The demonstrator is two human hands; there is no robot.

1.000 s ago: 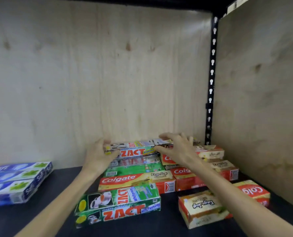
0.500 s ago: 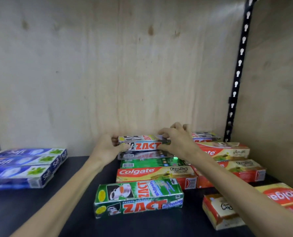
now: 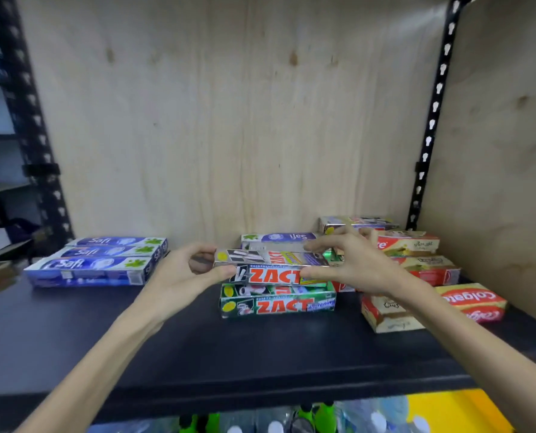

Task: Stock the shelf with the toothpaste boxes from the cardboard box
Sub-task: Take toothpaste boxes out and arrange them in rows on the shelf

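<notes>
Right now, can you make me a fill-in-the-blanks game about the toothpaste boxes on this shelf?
1. Both hands, left hand and right hand, hold a silver box that says ____.
2. The box right under the silver box, the whitening box, is coloured ____.
3. The blue boxes on the left say ____.
4. The red Colgate boxes sit on the ____ side of the shelf.

Missing words: ZACT; green; Safi; right

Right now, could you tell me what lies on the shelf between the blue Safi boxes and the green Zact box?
In the head view, only bare dark shelf lies between the blue Safi boxes and the green Zact box; the left hand reaches over it.
</notes>
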